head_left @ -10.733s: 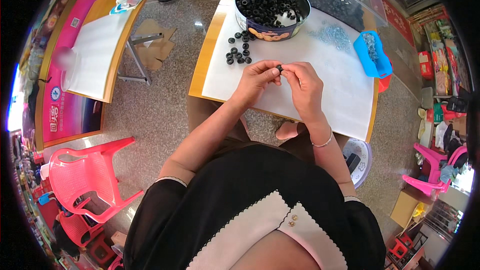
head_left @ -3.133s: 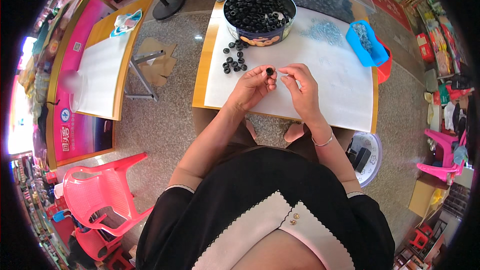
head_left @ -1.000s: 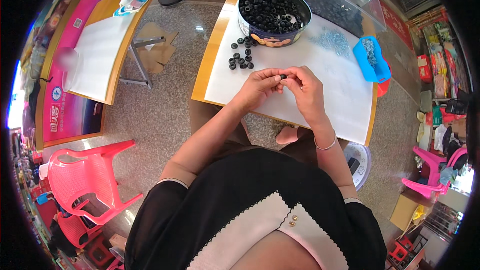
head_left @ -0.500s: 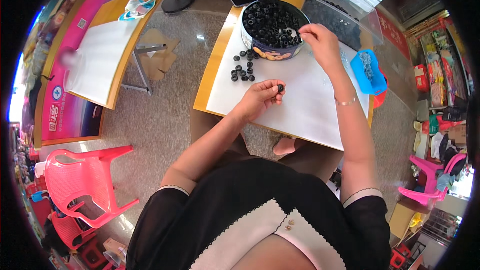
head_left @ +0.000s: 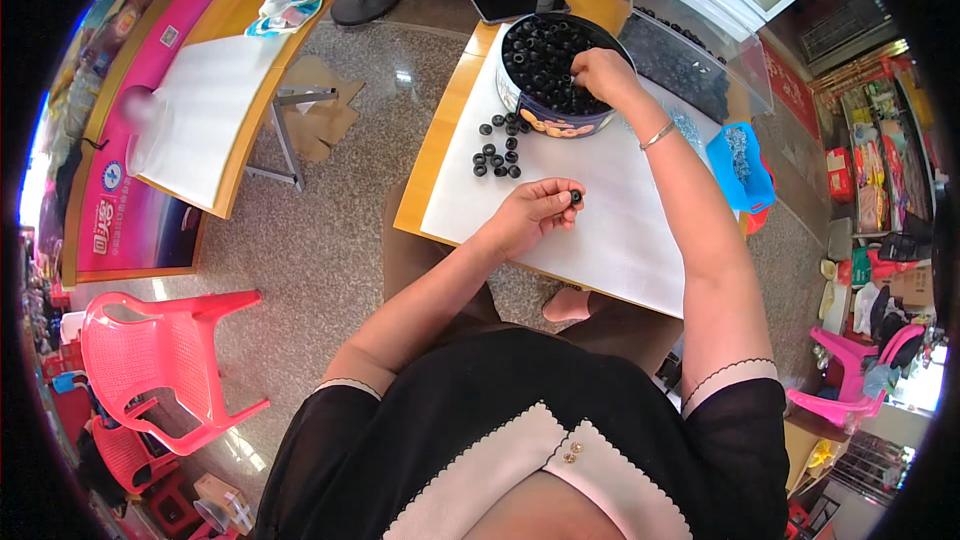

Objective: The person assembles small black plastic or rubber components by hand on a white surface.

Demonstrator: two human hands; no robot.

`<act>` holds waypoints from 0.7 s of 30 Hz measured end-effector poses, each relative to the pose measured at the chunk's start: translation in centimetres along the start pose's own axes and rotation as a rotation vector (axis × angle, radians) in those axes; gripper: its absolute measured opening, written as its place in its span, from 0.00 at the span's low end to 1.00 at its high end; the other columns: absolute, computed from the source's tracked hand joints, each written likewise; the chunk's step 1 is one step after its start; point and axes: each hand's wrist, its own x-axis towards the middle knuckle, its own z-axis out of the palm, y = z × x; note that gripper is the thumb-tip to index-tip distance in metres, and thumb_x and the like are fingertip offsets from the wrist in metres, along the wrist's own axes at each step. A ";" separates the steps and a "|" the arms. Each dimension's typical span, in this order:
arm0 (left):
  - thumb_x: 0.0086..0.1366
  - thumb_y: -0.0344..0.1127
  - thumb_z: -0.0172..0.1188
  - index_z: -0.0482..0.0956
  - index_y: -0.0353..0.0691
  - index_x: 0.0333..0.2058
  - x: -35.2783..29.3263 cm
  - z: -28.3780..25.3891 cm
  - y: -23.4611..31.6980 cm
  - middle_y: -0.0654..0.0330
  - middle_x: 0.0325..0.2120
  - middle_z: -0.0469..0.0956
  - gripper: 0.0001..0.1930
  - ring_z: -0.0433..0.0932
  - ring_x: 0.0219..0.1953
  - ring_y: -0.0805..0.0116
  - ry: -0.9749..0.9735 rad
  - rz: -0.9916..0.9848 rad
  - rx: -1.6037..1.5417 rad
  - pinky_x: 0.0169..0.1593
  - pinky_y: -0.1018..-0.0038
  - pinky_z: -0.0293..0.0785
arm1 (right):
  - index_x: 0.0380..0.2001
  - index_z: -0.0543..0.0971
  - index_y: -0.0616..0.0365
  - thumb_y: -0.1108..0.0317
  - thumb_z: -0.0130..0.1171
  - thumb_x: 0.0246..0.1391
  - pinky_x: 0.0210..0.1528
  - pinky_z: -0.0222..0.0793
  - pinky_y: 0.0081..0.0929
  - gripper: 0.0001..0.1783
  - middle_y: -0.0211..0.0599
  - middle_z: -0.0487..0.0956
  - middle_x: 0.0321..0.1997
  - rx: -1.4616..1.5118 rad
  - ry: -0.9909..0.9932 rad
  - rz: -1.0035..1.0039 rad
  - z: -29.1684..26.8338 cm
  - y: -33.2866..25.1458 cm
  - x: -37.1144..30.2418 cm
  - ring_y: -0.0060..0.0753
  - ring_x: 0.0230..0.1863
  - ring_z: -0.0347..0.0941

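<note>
My left hand (head_left: 532, 220) is over the near part of the white-topped table (head_left: 625, 225), pinching a small black ring-shaped piece (head_left: 576, 197) between thumb and fingertips. My right hand (head_left: 606, 78) reaches into a round tub (head_left: 512, 93) filled with small black pieces (head_left: 540, 52). Its fingers point down, closed together among them; whatever they grip is hidden. Left of the tub's near side, several loose black pieces (head_left: 497, 162) form a small cluster on the white surface.
A dark phone (head_left: 518, 4) lies behind the tub. Right of it stands a clear plastic bin (head_left: 675, 65) holding dark pieces. A blue basket (head_left: 740, 168) with clear bits sits at the table's right edge. Farther left are a second table (head_left: 205, 90) and a pink chair (head_left: 165, 365).
My right hand has moved from the tub's right rim inward, down among the black pieces. The left hand keeps its pinch on the black piece. The whole view has shifted slightly.
</note>
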 end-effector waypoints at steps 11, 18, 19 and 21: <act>0.66 0.30 0.50 0.73 0.33 0.44 0.1 0.0 -0.2 0.60 0.34 0.74 0.10 0.72 0.31 0.75 0.001 -0.009 -0.028 0.39 0.78 0.72 | 0.25 0.79 0.58 0.71 0.59 0.41 0.35 0.70 0.34 0.05 0.41 0.79 0.27 -0.025 -0.045 0.033 -0.9 -0.7 -0.9 0.41 0.33 0.76; 0.66 0.29 0.50 0.71 0.31 0.45 -0.4 0.2 0.0 0.58 0.35 0.75 0.11 0.73 0.31 0.74 0.029 0.047 -0.087 0.38 0.78 0.72 | 0.32 0.77 0.61 0.71 0.57 0.52 0.34 0.71 0.21 0.05 0.34 0.79 0.30 1.366 0.083 0.218 -2.7 -2.5 -11.1 0.22 0.30 0.75; 0.66 0.29 0.50 0.71 0.31 0.45 -0.3 0.1 0.0 0.58 0.35 0.75 0.11 0.73 0.31 0.74 0.032 0.035 -0.089 0.38 0.78 0.72 | 0.34 0.76 0.62 0.73 0.56 0.53 0.36 0.71 0.22 0.06 0.35 0.79 0.32 1.592 0.048 0.212 -1.6 -2.5 -12.8 0.24 0.32 0.75; 0.66 0.29 0.49 0.71 0.31 0.45 0.0 -0.2 0.0 0.57 0.34 0.75 0.11 0.73 0.31 0.73 0.015 0.079 -0.087 0.38 0.77 0.72 | 0.37 0.75 0.62 0.74 0.55 0.55 0.38 0.72 0.23 0.06 0.36 0.79 0.34 1.827 0.019 0.218 -0.2 -2.9 -15.5 0.27 0.33 0.75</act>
